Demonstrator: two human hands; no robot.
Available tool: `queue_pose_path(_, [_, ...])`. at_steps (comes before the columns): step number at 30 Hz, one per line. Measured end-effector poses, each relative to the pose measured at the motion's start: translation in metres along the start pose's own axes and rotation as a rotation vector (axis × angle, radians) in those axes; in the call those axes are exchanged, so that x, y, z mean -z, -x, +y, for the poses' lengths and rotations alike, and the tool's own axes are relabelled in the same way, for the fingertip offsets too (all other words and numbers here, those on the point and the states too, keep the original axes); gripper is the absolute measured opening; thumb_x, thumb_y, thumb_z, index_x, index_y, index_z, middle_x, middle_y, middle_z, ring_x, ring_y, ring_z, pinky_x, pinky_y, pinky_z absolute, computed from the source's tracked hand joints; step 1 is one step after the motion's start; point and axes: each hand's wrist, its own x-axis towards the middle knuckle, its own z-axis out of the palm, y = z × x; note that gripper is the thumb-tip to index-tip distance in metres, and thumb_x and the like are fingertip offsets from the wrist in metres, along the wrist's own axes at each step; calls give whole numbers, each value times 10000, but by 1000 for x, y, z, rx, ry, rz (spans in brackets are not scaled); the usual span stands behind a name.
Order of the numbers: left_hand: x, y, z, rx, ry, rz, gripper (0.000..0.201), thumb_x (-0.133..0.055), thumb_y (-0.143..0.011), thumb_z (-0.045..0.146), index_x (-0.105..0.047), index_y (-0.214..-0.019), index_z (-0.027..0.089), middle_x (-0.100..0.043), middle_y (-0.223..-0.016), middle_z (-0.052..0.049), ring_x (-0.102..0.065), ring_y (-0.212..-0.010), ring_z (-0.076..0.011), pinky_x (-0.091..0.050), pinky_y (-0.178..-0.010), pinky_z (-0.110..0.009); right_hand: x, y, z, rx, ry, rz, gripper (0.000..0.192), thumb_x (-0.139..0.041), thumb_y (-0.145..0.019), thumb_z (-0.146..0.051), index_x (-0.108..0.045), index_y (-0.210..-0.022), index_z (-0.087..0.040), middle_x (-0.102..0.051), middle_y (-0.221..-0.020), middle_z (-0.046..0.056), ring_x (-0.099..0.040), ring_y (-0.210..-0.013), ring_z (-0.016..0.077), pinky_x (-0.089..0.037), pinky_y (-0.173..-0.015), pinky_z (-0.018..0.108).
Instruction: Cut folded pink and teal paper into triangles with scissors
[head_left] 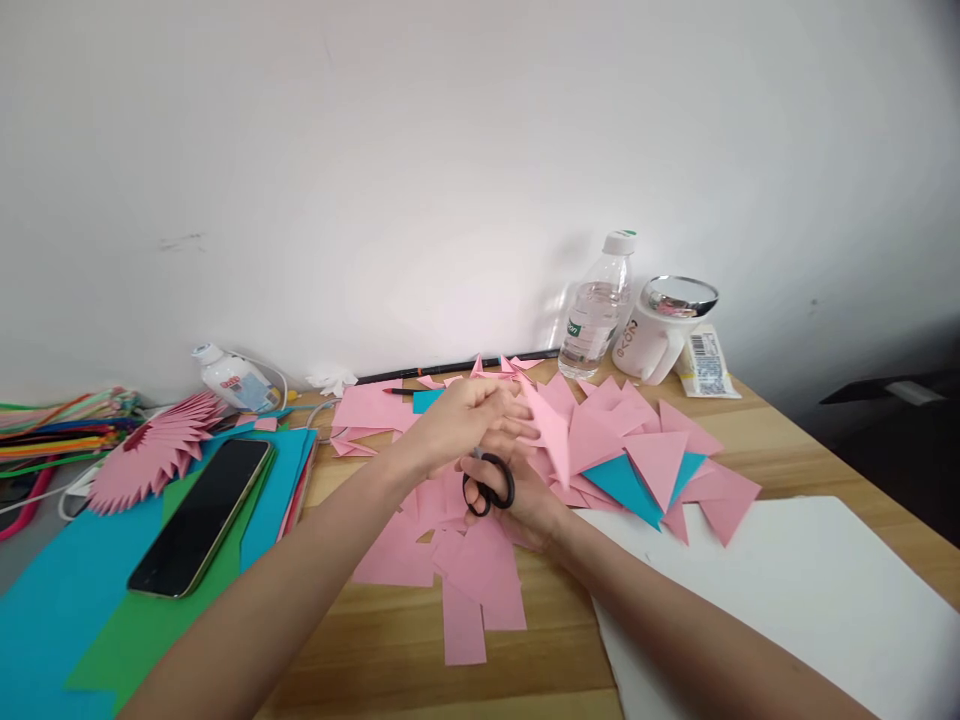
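Above pink scraps, right-hand fingers (517, 500) through black scissors (489, 485), left-hand fingers (510, 415) pinching pink triangle (551, 430).

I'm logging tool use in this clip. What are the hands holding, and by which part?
The right hand holds black scissors by the finger loops. The left hand pinches a pink paper piece at its near edge.

We look from head height, forward and down over the surface (390, 650), facing the wall (450, 150) at 12 o'clock. Our view sits close: both forearms enter from 6 o'clock, meeting at centre. Only this one view exists.
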Motion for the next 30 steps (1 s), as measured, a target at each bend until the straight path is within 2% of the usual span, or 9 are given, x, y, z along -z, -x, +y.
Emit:
queue_pose_path(2, [0, -6, 5, -100, -27, -42, 166, -518, -754, 264, -609, -828, 145, -644, -790, -61, -612, -694, -151, -500, -638, -286, 1, 0, -5, 0, -28, 36, 216, -656, -688, -347, -580, -659, -147, -524, -470, -32, -431, -395, 73, -484, -430, 239])
queue_pose_path(4, [10, -6, 4, -198, -184, 83, 150, -527, -734, 245, -605, -808, 140, -638, -778, -56, -601, -691, -144, -487, -645, -274, 1, 0, -11, 34, -89, 84, 232, -657, -685, -351, -578, -637, -138, -505, -459, -38, -414, -398, 64, -469, -429, 216])
queue_pose_path(6, [25, -3, -7, -175, -397, 218, 119, -517, -724, 239, -582, -759, 146, -607, -695, -36, -571, -632, -135, -467, -596, -262, 1, 0, -16, 113, -157, 165, 222, -663, -682, -345, -582, -662, -140, -501, -457, -46, -410, -408, 64, -464, -434, 207])
queue_pose_path(7, [32, 0, -14, -150, -526, 217, 101, -505, -720, 228, -569, -740, 152, -604, -728, -39, -562, -655, -135, -458, -604, -260, 1, 0, -17, 161, -177, 211, 219, -663, -684, -344, -576, -665, -144, -504, -460, -48, -415, -415, 64, -466, -443, 206])
queue_pose_path(8, [38, 3, -23, -107, -692, 141, 95, -493, -721, 225, -563, -733, 162, -599, -745, -35, -551, -674, -136, -450, -629, -266, 1, 0, -18, 206, -186, 252, 219, -661, -689, -344, -567, -663, -148, -510, -465, -48, -422, -422, 64, -469, -457, 207])
queue_pose_path(12, [43, 18, -51, -48, -880, -98, 108, -605, -583, 149, -576, -686, 168, -574, -727, -25, -512, -740, -192, -399, -631, -296, 2, -1, -14, 245, -154, 262, 219, -650, -706, -357, -563, -711, -156, -536, -492, -44, -463, -443, 69, -480, -506, 224])
queue_pose_path(16, [32, 24, -55, -89, -990, -272, 188, -584, -576, 73, -527, -730, 166, -538, -782, -25, -460, -821, -207, -359, -688, -312, 5, -3, -9, 217, -93, 193, 224, -643, -714, -367, -574, -755, -158, -548, -509, -41, -482, -435, 74, -465, -477, 218])
queue_pose_path(23, [31, 17, -50, -111, -1081, -384, 240, -604, -555, 50, -480, -726, 167, -488, -760, -18, -414, -744, -179, -338, -647, -297, 5, -4, -9, 291, -80, 134, 230, -641, -721, -363, -568, -712, -145, -545, -472, -36, -525, -428, 97, -453, -450, 221])
queue_pose_path(30, [29, 15, -51, -101, -1125, -361, 206, -661, -521, 94, -503, -630, 169, -515, -735, -14, -456, -755, -180, -340, -607, -270, 6, -4, -9, 317, -91, 184, 232, -644, -715, -365, -588, -760, -145, -538, -495, -35, -486, -431, 87, -477, -486, 248])
